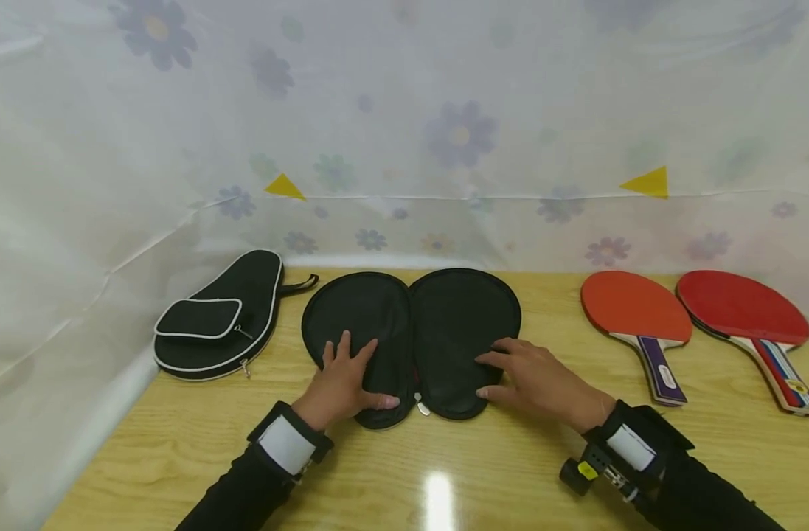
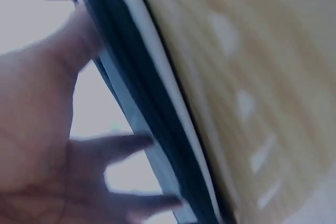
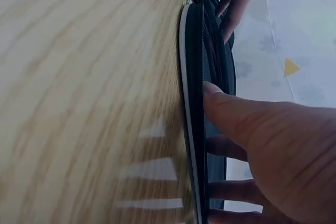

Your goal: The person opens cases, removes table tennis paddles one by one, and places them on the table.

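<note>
A black table tennis paddle case (image 1: pixel 467 332) lies unzipped and spread flat, its two halves side by side with the inside facing up. Its metal zipper pull (image 1: pixel 422 405) hangs at the near end between the halves. My left hand (image 1: pixel 341 383) rests with fingers spread on the lower part of the left half. At the right half's outer edge, my right hand (image 1: pixel 530 376) touches the case with thumb and fingertips. The right wrist view shows that thumb (image 3: pixel 226 103) against the zippered rim, with the fingers reaching over the inside.
Another black case (image 1: pixel 221 324) with white piping and a small front pocket lies closed at the left. On the right are an orange-red paddle (image 1: pixel 633 302) with a purple handle and a red paddle (image 1: pixel 742 306) with a striped handle. A flowered sheet (image 1: pixel 391 133) hangs behind the wooden table (image 1: pixel 504 479).
</note>
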`<state>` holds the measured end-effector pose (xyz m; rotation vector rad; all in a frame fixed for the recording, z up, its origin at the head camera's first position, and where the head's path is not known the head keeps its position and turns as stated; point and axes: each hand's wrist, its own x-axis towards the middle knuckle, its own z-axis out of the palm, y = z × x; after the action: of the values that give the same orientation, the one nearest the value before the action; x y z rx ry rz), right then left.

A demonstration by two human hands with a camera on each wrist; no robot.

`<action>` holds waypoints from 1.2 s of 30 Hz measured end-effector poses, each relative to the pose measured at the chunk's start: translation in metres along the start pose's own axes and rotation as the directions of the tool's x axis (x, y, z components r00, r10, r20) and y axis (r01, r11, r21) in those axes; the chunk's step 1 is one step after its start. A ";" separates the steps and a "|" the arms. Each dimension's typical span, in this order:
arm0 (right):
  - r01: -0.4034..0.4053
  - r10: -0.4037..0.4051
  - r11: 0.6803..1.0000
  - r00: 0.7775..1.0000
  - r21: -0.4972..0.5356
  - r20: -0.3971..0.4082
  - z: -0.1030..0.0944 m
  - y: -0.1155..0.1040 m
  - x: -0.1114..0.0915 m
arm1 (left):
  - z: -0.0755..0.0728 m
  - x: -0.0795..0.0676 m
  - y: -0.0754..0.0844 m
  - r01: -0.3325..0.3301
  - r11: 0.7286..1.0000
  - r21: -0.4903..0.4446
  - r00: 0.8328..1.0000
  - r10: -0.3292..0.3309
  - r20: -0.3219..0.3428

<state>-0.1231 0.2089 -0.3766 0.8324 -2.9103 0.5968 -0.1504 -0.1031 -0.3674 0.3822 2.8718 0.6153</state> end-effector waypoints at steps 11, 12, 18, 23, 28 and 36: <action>0.010 -0.010 1.000 1.000 0.018 0.009 0.002 -0.004 0.007 | -0.009 -0.006 -0.003 -0.110 0.989 -0.100 0.873 0.048 -0.486; 0.009 -0.009 1.000 1.000 0.025 0.013 0.002 -0.006 0.008 | -0.010 -0.006 -0.003 -0.126 0.987 -0.103 0.854 0.055 -0.518; 0.013 -0.013 0.999 1.000 0.041 0.005 0.008 -0.016 0.010 | -0.013 -0.008 0.010 -0.271 0.960 -0.073 0.707 0.147 -0.692; 0.047 -0.047 0.999 0.998 -0.001 -0.036 0.015 -0.026 0.010 | -0.014 -0.009 0.027 -0.338 0.940 -0.044 0.635 0.193 -0.748; 0.031 -0.032 0.999 0.999 -0.028 -0.041 0.021 -0.034 0.013 | -0.011 -0.011 0.041 -0.321 0.943 -0.088 0.743 0.193 -0.641; 0.063 -0.067 0.997 0.995 -0.051 -0.075 0.024 -0.039 0.015 | 0.003 -0.015 0.061 -0.366 0.921 -0.137 0.865 0.283 -0.414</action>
<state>-0.1144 0.1620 -0.3826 0.8740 -2.8050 0.5381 -0.1225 -0.0528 -0.3429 0.8081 3.0815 1.1672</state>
